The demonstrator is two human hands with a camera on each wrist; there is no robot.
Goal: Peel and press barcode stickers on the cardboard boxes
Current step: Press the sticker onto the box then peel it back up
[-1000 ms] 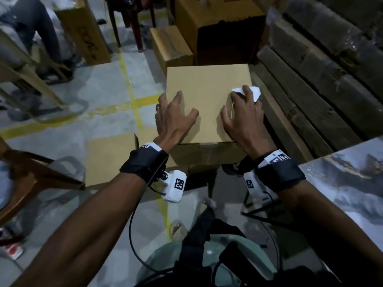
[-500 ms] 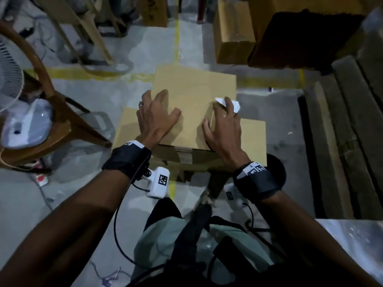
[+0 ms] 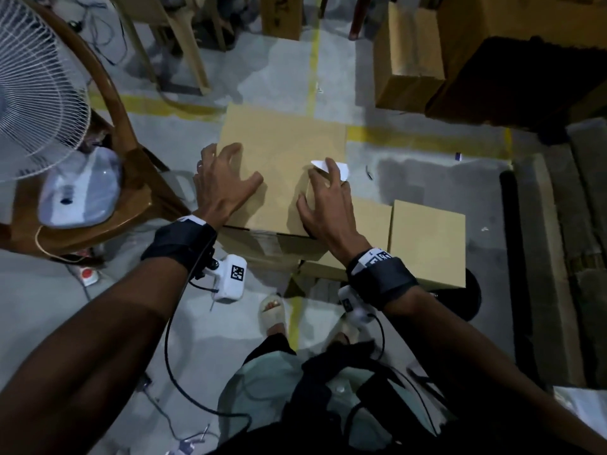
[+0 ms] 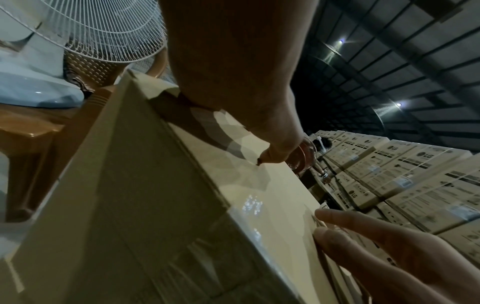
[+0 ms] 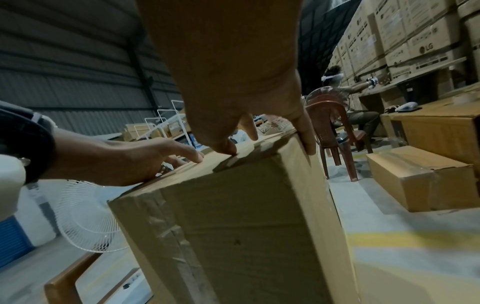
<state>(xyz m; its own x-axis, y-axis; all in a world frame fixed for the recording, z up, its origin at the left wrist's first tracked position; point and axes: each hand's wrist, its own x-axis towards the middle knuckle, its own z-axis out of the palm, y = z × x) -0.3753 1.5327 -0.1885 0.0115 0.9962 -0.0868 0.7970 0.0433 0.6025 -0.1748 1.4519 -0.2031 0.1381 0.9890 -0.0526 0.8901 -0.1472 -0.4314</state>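
Box: plain cardboard box [image 3: 282,165] in centre of head view, top face up, clear tape along near side; resting on lower flat cardboard boxes [image 3: 427,241] on the concrete floor [image 3: 269,77].
Left hand: left hand [image 3: 223,182] palm down on left part of box top, fingers [image 3: 235,149] spread and bent, tips on the cardboard, outer ones at the left edge; thumb out toward centre. Ring on one finger.
Right hand: right hand [image 3: 328,205] on right part of box top, fingers [image 5: 306,133] spread; in right wrist view one reaches down over the right edge, thumb tip pressed on the top face.
Sticker: white sticker sheet [image 3: 331,167] at right edge of box top, under the right fingertips, corners poking out beyond them; pinched or only pressed flat: cannot tell. Barcode print partly legible in right wrist view only.
Hands: apart, bare cardboard between them.
Wrists: black straps with white camera units [image 3: 230,277] on both.
Left of box: brown plastic chair [image 3: 131,178] carrying a white fan [image 3: 36,93].
Far right: larger cartons [image 3: 410,57] on floor past yellow floor line [image 3: 313,70].
Background: stacked printed cartons [image 5: 420,45]; second person [image 5: 350,96] seated there, in right wrist view.
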